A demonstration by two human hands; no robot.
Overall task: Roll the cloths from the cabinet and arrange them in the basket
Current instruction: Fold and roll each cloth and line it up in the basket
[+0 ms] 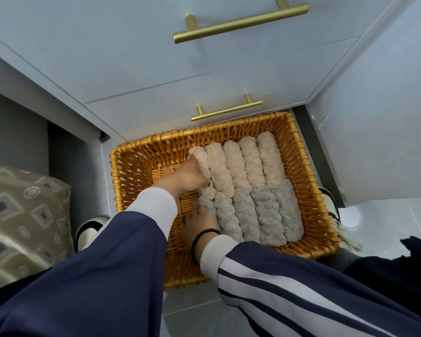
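An orange wicker basket stands on the floor in front of the cabinet. Several rolled beige cloths lie side by side in its far row, several rolled grey cloths in the near row. My left hand grips the leftmost beige roll. My right hand, with a black bead bracelet on the wrist, holds the leftmost grey roll against its neighbours. The basket's left part shows bare wicker.
Pale blue cabinet drawers with gold bar handles stand shut behind the basket. A patterned cushion lies at the left. A shoe shows left of the basket, another at its right edge. The floor is grey tile.
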